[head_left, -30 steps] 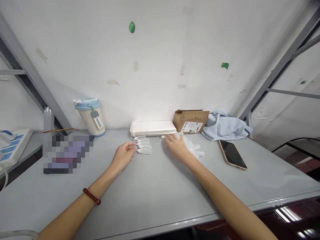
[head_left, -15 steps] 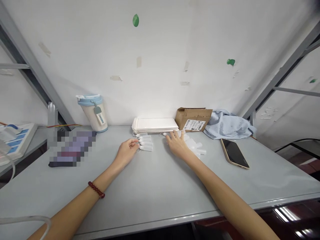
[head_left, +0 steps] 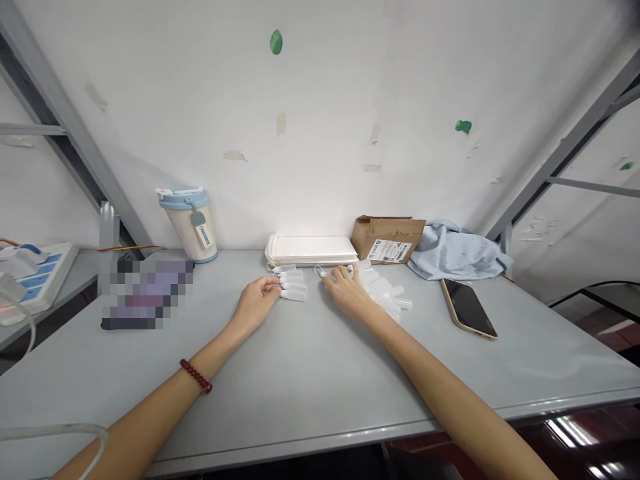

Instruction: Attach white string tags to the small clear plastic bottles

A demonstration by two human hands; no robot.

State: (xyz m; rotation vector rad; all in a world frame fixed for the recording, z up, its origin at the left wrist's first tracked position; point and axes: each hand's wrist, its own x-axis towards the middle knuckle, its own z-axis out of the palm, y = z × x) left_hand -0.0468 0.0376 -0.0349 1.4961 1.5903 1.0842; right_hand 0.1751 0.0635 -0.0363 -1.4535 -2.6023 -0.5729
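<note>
My left hand (head_left: 256, 307) is closed in a pinch at the looped ends of a row of small translucent plastic tubes (head_left: 295, 287). Several of these lie side by side, their tips hidden by my fingertips. My right hand (head_left: 346, 295) rests over the left side of a loose pile of similar clear tubes (head_left: 384, 291). Its fingers are bent around one tube with a thin string loop (head_left: 319, 269), which sticks out to the left. The palm covers part of the pile.
Behind the tubes lies a stack of flat white trays or cards (head_left: 313, 248). A cardboard box (head_left: 387, 240), a blue cloth (head_left: 453, 253) and a phone (head_left: 469, 308) are to the right. At left are a lidded cup (head_left: 187, 227) and a blurred-out flat item (head_left: 147, 293).
My right hand has shifted slightly left, drawing the looped tube away from the pile. My left hand stays pinched at the row. The whole view has shifted a little.
</note>
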